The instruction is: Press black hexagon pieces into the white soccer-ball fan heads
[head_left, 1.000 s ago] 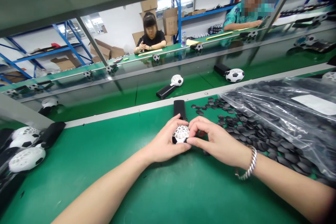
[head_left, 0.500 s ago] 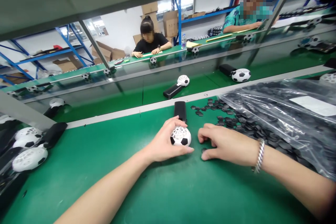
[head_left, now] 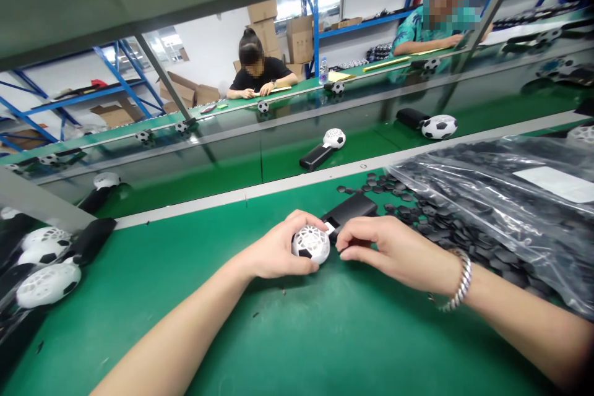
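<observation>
My left hand (head_left: pixel 283 246) is wrapped round the white soccer-ball-shaped head (head_left: pixel 310 244) of a handheld device. Its top is an open lattice, and a black patch shows on its side. The device's black handle (head_left: pixel 355 210) lies on the green table, slanting away to the right, partly behind my other hand. Just right of the ball, my right hand (head_left: pixel 385 247) has thumb and forefinger pinched together; a small dark edge at the fingertips looks like a black patch, mostly hidden. Many loose black patches (head_left: pixel 434 216) are scattered beyond that hand.
A clear plastic bag (head_left: pixel 501 167) of black patches lies at right. More ball-headed devices (head_left: pixel 49 281) are stacked at left. Beyond a pale rail (head_left: pixel 223 198), several stand on a green belt (head_left: pixel 278 158). Two people (head_left: pixel 260 68) sit at the far bench.
The device has turned, its handle swinging to the right, and the ball has shifted slightly left. My right hand has moved left, closer to the ball, its fingertips drawn together. Devices on the near belt moved right.
</observation>
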The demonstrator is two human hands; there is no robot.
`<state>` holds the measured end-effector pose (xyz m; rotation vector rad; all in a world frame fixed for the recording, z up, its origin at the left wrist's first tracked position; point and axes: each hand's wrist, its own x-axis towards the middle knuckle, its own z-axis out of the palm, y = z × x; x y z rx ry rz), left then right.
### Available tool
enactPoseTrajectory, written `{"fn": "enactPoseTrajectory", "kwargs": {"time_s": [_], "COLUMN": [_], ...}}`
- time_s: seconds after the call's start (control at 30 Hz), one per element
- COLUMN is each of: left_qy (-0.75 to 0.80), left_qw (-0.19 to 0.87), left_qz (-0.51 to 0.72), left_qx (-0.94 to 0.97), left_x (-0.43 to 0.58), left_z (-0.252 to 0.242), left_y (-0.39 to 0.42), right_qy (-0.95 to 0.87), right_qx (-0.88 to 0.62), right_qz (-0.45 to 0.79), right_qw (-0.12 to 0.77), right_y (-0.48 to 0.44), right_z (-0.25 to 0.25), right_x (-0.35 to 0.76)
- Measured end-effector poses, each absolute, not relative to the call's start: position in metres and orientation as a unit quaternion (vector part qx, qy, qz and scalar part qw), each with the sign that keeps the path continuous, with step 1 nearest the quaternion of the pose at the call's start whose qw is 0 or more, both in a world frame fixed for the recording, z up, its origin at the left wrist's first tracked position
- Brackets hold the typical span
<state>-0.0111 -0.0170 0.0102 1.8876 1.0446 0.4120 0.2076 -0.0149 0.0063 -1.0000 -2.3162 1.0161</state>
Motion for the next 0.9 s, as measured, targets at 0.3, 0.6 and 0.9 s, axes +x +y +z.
{"fn": "enactPoseTrajectory", "kwargs": {"time_s": [0.3,0.6,0.9], "left_qy": [0.473,0.518,0.513], "left_qw": [0.428,0.362,0.290], "left_qz": [0.121,0.209,0.235], "left_qx": [0.760,0.746,0.773], "left_x": [0.000,0.013,0.017], "left_z": [0.023,0.006,0.002], "left_y": [-0.026,-0.034,-0.037], "right_qy": [-0.860,-0.840,-0.834], "right_qx": [-0.324,-0.346,-0.377], "right_qz": [0.304,0.305,0.316], "right_qw": [0.250,0.286,0.252], "right_y": [-0.017,-0.019,-0.018], "right_z": [-0.010,-0.015,-0.020], "right_x": [0.199,0.193,0.191]}}
